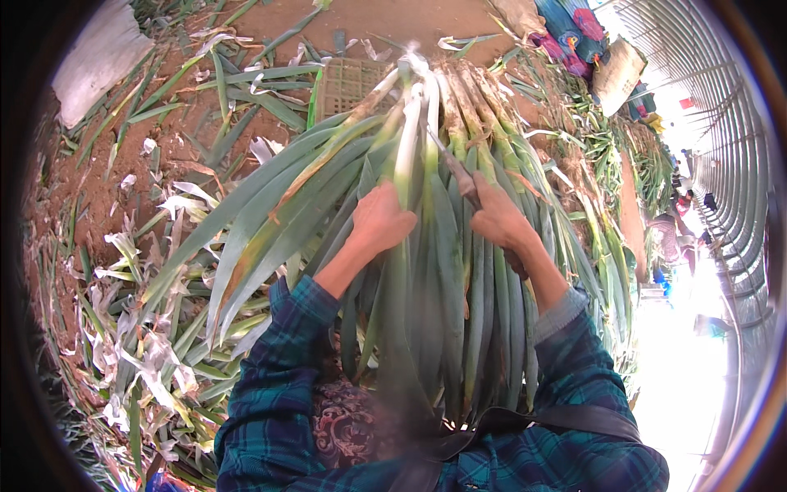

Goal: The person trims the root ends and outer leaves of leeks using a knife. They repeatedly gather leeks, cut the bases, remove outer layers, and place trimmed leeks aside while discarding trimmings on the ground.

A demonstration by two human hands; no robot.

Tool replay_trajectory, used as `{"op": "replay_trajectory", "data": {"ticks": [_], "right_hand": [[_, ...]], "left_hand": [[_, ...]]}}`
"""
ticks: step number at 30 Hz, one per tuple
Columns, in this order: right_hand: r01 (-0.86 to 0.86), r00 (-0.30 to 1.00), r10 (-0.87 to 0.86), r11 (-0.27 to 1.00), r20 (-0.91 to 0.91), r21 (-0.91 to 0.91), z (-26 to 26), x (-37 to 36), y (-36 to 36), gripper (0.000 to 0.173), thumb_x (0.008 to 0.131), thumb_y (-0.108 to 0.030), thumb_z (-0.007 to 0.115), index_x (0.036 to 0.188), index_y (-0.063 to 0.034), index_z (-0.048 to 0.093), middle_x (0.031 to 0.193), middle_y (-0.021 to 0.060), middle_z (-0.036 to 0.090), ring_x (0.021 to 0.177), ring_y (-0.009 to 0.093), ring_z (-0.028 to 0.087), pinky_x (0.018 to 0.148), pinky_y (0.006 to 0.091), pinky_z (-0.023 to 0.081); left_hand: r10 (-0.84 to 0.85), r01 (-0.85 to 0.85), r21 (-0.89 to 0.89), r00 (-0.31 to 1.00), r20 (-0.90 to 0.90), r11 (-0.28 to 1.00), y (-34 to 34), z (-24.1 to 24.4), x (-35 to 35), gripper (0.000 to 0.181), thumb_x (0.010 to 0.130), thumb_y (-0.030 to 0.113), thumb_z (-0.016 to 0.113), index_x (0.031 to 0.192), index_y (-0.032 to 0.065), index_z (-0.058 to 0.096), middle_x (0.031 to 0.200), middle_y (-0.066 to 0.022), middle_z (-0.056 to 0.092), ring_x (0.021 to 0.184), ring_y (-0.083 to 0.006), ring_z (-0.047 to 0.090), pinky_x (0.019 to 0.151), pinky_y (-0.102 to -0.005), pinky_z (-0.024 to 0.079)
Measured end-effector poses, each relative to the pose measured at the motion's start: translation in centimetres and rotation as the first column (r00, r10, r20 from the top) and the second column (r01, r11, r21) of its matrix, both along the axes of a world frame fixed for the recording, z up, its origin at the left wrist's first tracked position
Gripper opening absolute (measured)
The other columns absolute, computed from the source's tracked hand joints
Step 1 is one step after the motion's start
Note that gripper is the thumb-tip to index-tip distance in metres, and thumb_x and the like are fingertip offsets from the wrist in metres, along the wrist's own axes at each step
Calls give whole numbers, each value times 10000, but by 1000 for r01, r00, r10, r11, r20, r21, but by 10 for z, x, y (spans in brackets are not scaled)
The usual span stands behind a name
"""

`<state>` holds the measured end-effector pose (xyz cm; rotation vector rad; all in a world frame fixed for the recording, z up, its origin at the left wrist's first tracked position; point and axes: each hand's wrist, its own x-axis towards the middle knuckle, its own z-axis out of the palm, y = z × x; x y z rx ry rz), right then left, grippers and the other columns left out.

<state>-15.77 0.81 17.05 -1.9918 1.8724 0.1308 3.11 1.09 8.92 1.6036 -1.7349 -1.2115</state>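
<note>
A large bundle of long green onions [452,264] lies across my lap, root ends away from me and leaves toward my body. My left hand [382,216] is closed around one onion [407,138], just below its clean white stem. In my right hand [501,212] is a knife [452,161] with a worn, narrow blade. Its tip points up and left, beside another white stem [431,101]. To the right, several onions [470,101] still wear brown, soil-stained outer skins. My right fingers partly hide the knife's handle.
A plastic crate [350,86] stands beyond the root ends. Stripped leaves and pale skins [154,344] litter the soil at left. More onions [605,246] lie at right, with stuffed colourful sacks [572,37] farther back. A ribbed greenhouse wall [731,154] runs along the right.
</note>
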Motion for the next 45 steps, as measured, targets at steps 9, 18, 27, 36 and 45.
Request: {"op": "replay_trajectory", "data": {"ticks": [9,18,27,36,45], "right_hand": [[-96,995,95,991,-20,-90,-14,17,-57,417,678,-50,415,1060,115,400,1035,340,537,1023,450,500,892,456,393],[-134,979,128,991,-158,-27,-20,8,-53,577,683,-82,444,1196,152,321,1068,331,533,1023,415,522,905,429,412],[-214,968,195,971,-157,-111,-32,22,-38,505,672,-66,452,1123,133,340,974,322,558,970,440,533,852,448,435],[-330,944,330,944,31,23,-10,51,-16,472,681,-48,443,1118,107,353,1025,313,540,1005,430,507,874,452,398],[-178,982,177,984,-67,-8,-23,60,-88,433,726,-109,415,1079,143,403,1084,334,526,1062,418,501,920,429,396]], "left_hand": [[-26,31,-69,997,72,997,9,-15,-9,425,682,209,593,970,-74,461,1006,-263,540,973,-401,533,826,-437,437],[-268,299,-104,933,242,948,1,25,-2,471,848,442,507,908,-24,542,892,-209,594,797,-400,592,724,-446,471],[234,-85,-370,895,380,925,-110,-54,93,257,838,257,494,935,38,588,991,-192,590,956,-349,565,819,-441,446],[126,-70,-147,897,424,987,-98,-44,82,302,782,174,529,1060,56,550,1112,-185,582,1052,-338,555,873,-423,435],[147,-58,-203,876,459,977,-83,-31,74,256,771,133,537,1005,29,542,994,-189,619,948,-340,602,813,-421,470]]}}
